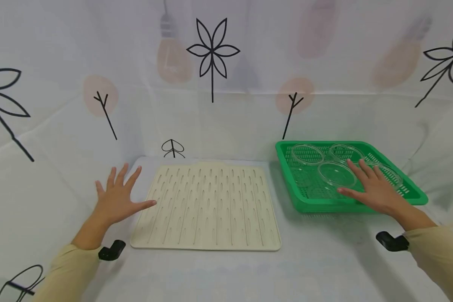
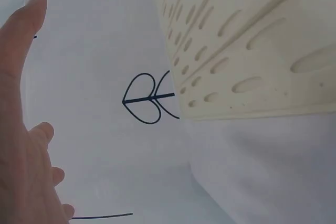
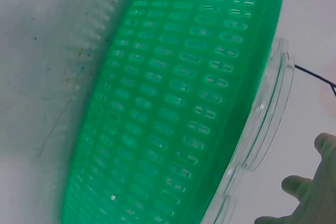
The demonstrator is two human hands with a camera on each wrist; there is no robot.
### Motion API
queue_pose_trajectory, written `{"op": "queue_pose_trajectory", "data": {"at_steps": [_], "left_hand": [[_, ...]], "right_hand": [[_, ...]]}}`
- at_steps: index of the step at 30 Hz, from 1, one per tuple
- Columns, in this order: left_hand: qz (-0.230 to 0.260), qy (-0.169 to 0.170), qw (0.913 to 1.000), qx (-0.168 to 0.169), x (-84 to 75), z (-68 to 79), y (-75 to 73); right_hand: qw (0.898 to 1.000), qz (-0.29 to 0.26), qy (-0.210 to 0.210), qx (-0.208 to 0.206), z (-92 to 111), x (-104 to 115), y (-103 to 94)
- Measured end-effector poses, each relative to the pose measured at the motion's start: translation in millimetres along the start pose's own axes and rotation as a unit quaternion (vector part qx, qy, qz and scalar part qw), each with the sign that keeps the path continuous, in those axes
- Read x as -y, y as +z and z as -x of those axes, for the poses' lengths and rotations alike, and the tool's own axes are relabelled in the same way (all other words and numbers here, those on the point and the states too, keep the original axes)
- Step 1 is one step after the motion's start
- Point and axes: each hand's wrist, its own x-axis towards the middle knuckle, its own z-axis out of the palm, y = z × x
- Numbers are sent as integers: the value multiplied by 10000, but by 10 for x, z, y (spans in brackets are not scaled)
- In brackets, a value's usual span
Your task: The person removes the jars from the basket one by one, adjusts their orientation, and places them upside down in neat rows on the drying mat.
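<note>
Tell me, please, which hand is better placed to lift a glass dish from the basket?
Right hand: it hovers over the dishes in the basket. The left hand lies beside the mat.

Staged tabletop, printed cloth backdrop (image 1: 226, 63)

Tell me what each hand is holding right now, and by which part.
Nothing is held. The left hand is spread open beside the cream mat; the right hand reaches open over the green basket.
</note>
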Motion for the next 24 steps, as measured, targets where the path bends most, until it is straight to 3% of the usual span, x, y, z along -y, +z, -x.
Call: {"op": "queue_pose_trajectory", "data": {"at_steps": [8, 24], "left_hand": [[274, 53, 9996, -60, -123, -65, -5], [704, 163, 9974, 56, -378, -238, 28]], "right_hand": [[9958, -840, 80, 361, -73, 57, -62], [9821, -1705, 256, 759, -173, 79, -122]]}}
